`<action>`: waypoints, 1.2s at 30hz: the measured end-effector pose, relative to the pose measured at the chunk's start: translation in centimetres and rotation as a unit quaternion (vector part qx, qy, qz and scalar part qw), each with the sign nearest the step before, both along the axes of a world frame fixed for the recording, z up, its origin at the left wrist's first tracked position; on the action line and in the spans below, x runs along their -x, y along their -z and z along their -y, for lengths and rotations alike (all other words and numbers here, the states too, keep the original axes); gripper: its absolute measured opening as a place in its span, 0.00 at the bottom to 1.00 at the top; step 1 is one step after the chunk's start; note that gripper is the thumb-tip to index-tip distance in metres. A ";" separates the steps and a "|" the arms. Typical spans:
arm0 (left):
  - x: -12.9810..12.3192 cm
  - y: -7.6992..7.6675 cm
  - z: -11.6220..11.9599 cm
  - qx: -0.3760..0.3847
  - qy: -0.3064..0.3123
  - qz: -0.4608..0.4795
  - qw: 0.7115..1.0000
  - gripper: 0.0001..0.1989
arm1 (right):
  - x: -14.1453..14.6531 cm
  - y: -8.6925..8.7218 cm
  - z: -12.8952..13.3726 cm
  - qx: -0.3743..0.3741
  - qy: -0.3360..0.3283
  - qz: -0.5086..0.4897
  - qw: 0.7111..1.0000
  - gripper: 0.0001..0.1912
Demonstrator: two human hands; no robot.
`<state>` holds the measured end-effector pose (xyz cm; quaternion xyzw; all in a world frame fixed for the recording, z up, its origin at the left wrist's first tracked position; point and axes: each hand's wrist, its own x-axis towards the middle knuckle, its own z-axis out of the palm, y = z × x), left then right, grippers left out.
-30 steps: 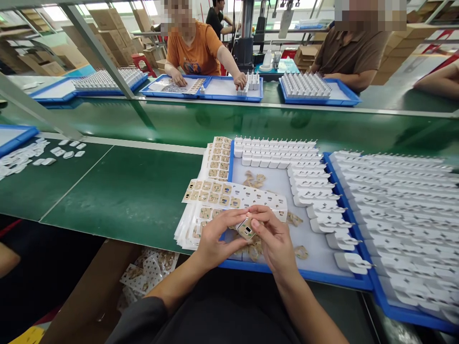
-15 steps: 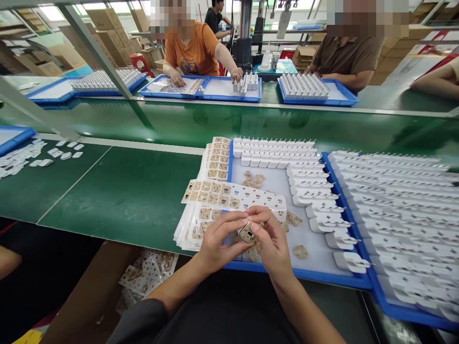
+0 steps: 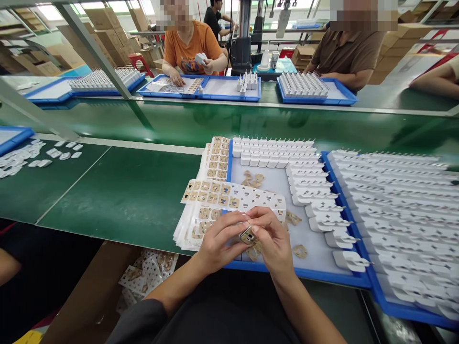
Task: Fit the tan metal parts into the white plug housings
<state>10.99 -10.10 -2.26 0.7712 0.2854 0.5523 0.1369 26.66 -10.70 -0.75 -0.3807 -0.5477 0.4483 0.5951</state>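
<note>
Between both hands, above the near edge of the blue tray (image 3: 287, 273), is a small white plastic housing (image 3: 247, 236) whose face carries a tan sticker with dark cut-outs. My left hand (image 3: 224, 239) is closed round its left side. My right hand (image 3: 271, 236) grips the right side, thumb pressed on the face. Most of the housing is hidden by the fingers. Just beyond the hands, a sheet of tan stickers (image 3: 215, 190) lies across the tray's left edge, its right part bare of stickers. Loose tan sticker pieces (image 3: 300, 251) lie on the tray floor.
White housings with prongs (image 3: 308, 184) stand in rows along the tray's back and right. A second blue tray (image 3: 394, 308), full of them, adjoins on the right. Sticker sheets (image 3: 186, 229) are stacked at left. White parts (image 3: 21, 157) lie far left. Co-workers sit across the green line.
My hands stay nearly in place, still holding the housing with only a slight shift. Across the line, the co-worker in orange has drawn one hand back from the tray, now holding white parts.
</note>
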 end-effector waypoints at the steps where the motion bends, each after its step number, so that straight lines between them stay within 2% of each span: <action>1: 0.0 0.0 0.0 0.007 0.000 0.001 1.000 0.22 | 0.0 -0.1 0.0 0.002 -0.001 0.005 1.000 0.08; 7: 0.1 0.2 0.1 -0.005 0.009 -0.008 1.000 0.25 | -0.3 -0.3 0.0 0.002 0.010 0.025 1.000 0.07; 11: 0.4 0.3 0.0 0.042 0.019 0.008 0.999 0.26 | -1.2 -0.4 -0.4 0.004 -0.024 0.040 0.999 0.11; 14: 0.6 0.3 0.0 0.070 0.029 0.007 0.997 0.26 | -2.0 -1.0 -0.7 -0.005 -0.039 0.109 0.993 0.09; 18: 0.7 0.1 0.2 0.079 0.025 -0.009 0.996 0.25 | -2.5 -1.7 -0.9 -0.097 0.017 0.229 0.968 0.06; 22: 0.8 -0.1 0.2 0.130 -0.001 -0.024 0.991 0.22 | -2.4 -1.1 -0.2 -0.244 0.052 0.279 0.927 0.13; 24: 1.1 -0.1 0.1 0.149 -0.028 -0.027 0.988 0.20 | -2.5 -0.7 0.2 -0.263 0.026 0.256 0.930 0.15; 26: 1.7 0.1 -0.3 0.159 -0.064 -0.031 0.985 0.19 | -2.9 -0.3 0.4 -0.228 0.005 0.210 0.951 0.12; 28: 2.9 0.5 -0.9 0.178 -0.109 -0.025 0.978 0.18 | -3.6 0.1 0.2 -0.169 0.004 0.206 0.964 0.09; 31: 6.4 1.1 -2.7 0.223 -0.216 0.019 0.950 0.18 | -5.1 0.8 -0.7 -0.092 0.018 0.303 0.948 0.05; 33: 10.0 1.6 -4.4 0.253 -0.290 0.042 0.922 0.21 | -6.0 1.3 -1.4 -0.058 -0.005 0.375 0.925 0.05; 36: 16.9 2.8 -7.4 0.277 -0.386 0.037 0.879 0.25 | -6.8 2.0 -2.0 -0.018 -0.065 0.455 0.888 0.07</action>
